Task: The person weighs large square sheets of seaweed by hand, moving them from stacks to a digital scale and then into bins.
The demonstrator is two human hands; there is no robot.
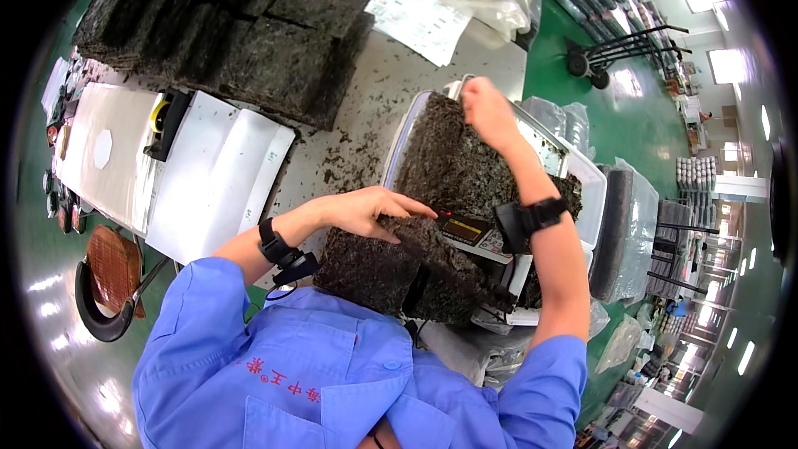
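My left hand (365, 212) rests with spread fingers on the upper edge of a stack of dark dried seaweed sheets (374, 268), near my chest. Beyond it, more seaweed (458, 162) lies on an electronic scale, whose control panel (464, 229) shows partly between the seaweed pieces. My right hand (489, 112), slightly blurred, is curled at the far edge of that seaweed, beside a metal rim; whether it pinches anything is hidden. Both wrists wear black straps with small devices.
Large seaweed stacks (249, 43) stand at the far left of the table (368, 106), which is strewn with crumbs. White sheets (212, 168), a tape dispenser (165, 121) and a printed paper (405, 9) lie about. A white plastic bin (589, 199) is at the right; a stool (112, 268) stands left.
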